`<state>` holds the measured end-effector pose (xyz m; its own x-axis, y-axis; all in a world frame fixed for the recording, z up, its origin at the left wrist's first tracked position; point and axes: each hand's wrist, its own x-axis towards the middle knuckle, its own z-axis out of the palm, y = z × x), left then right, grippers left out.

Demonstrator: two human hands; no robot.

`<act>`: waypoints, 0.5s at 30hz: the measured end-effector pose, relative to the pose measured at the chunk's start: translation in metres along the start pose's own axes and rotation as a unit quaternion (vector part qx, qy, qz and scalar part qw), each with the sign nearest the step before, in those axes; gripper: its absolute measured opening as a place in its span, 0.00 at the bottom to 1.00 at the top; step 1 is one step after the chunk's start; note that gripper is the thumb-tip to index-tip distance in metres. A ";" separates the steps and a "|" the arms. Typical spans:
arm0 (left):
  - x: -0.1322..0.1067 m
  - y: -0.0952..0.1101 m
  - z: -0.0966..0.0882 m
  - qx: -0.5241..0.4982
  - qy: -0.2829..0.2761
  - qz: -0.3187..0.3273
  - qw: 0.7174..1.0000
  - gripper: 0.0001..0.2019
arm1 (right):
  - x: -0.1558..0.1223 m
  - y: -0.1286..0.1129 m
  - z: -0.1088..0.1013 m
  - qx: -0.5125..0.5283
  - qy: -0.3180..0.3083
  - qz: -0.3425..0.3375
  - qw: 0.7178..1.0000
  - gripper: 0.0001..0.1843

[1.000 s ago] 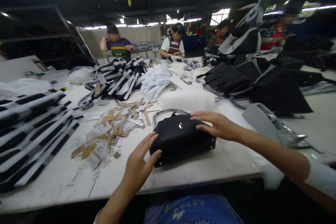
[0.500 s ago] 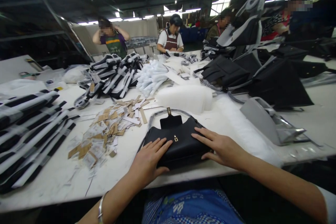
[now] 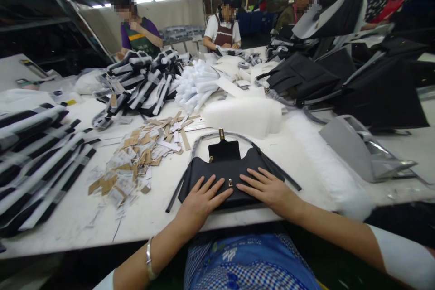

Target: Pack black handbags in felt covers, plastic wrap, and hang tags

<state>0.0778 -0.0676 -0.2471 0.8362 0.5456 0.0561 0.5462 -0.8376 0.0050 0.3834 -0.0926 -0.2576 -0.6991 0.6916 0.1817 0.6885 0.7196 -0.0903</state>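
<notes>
A black handbag [image 3: 217,192] lies on the white table just in front of me. Its flap [image 3: 224,150] is folded back away from me, with a gold clasp piece at the tip. On the bag's front a small gold lock [image 3: 230,182] shows between my hands. My left hand [image 3: 200,201] rests flat on the bag's left part, fingers spread. Across from it, my right hand [image 3: 270,190] lies on the right part, fingers also stretched out. The wrapped strap [image 3: 197,140] loops behind the bag, and dark strap ends stick out at both sides.
Loose tags and card strips [image 3: 139,156] lie left of the bag. Farther left are wrapped black straps [image 3: 44,172]. White foam sheets [image 3: 243,115] stand behind the bag; black bag pieces [image 3: 380,90] and a grey piece [image 3: 356,145] lie right. Co-workers are at the far side.
Both hands have shifted on the bag, the right one inward and flatter. More of the bag's sides and strap ends now shows. A co-worker at far left has lowered one arm.
</notes>
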 end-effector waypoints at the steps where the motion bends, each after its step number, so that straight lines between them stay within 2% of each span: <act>1: -0.004 0.001 0.005 -0.007 0.006 0.002 1.000 0.35 | -0.004 0.000 0.008 0.009 0.006 -0.002 1.000 0.35; 4: -0.012 0.006 0.008 -0.048 0.008 0.006 0.999 0.34 | -0.012 0.001 0.018 0.061 0.007 -0.001 0.998 0.38; 7: -0.012 0.016 0.003 -0.074 0.008 -0.006 0.997 0.34 | -0.013 0.002 0.010 0.127 -0.008 0.006 0.992 0.40; 11: -0.007 0.030 0.009 -0.076 0.038 -0.052 0.995 0.33 | -0.005 -0.001 -0.011 0.192 -0.043 0.033 0.980 0.34; 15: -0.005 0.036 0.017 -0.076 0.060 -0.067 0.993 0.32 | 0.018 -0.006 -0.022 0.209 -0.012 0.078 0.975 0.18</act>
<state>0.0941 -0.1005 -0.2642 0.7395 0.6532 0.1624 0.6308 -0.7568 0.1715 0.3708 -0.0852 -0.2323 -0.5999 0.7923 0.1107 0.6513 0.5641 -0.5076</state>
